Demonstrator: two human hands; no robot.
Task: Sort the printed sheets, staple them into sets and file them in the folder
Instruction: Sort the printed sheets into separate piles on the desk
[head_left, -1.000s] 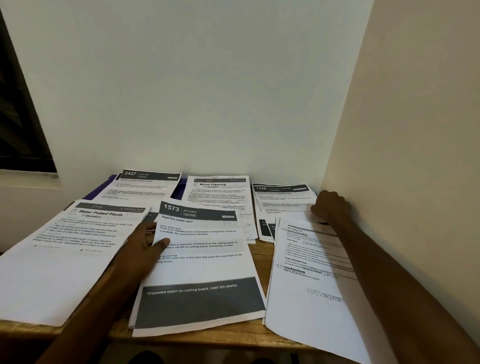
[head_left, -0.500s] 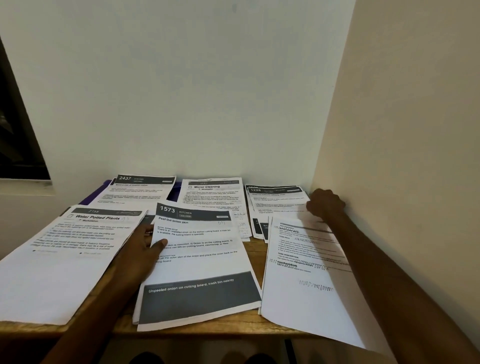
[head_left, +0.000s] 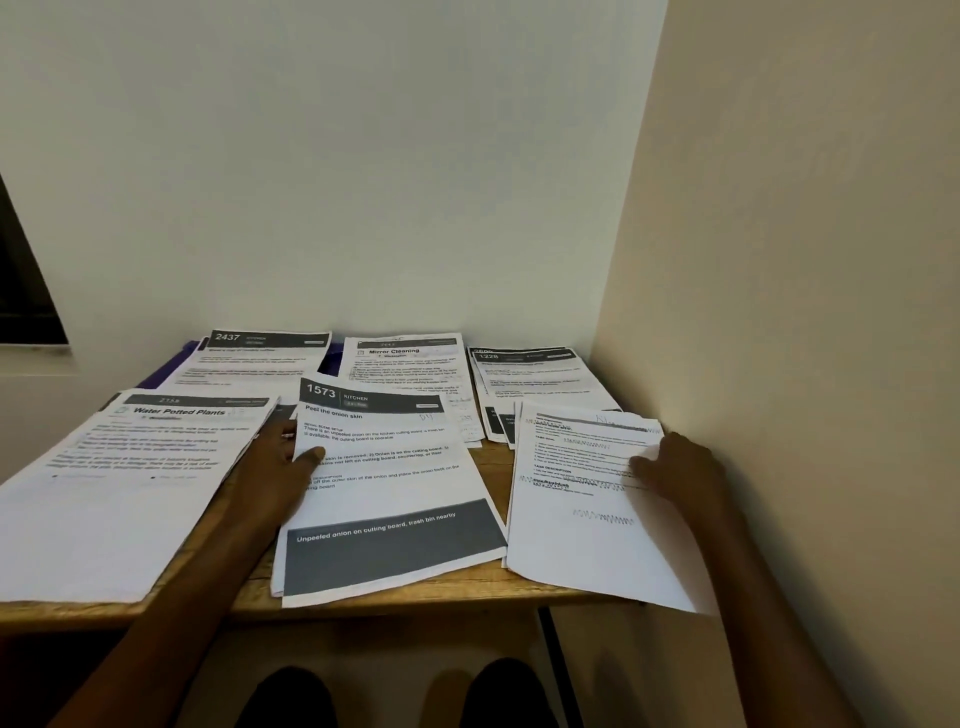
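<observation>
Printed sheets lie in piles on a small wooden table (head_left: 491, 460). My left hand (head_left: 278, 465) pinches the left edge of the "1573 Peel the onion skin" sheet (head_left: 387, 480), thumb on top. My right hand (head_left: 683, 475) holds the right edge of a fanned stack of text sheets (head_left: 579, 499), thumb on the top page. Other piles: "Water Potted Plants" (head_left: 150, 467) at the left, "2437" (head_left: 260, 361), "Mirror Cleaning" (head_left: 405, 371) and "1228" (head_left: 532, 382) along the back. A purple folder (head_left: 169, 371) shows under the 2437 sheet.
The table stands in a corner: a white wall (head_left: 363, 182) behind, a cream wall (head_left: 805, 364) tight against the right stack. Several sheets overhang the front edge. A dark window frame (head_left: 21, 280) is at the far left. My feet (head_left: 509, 696) show below.
My right hand has come back from the far corner by the wall to the right edge of the right stack. My left hand stays on the 1573 sheet.
</observation>
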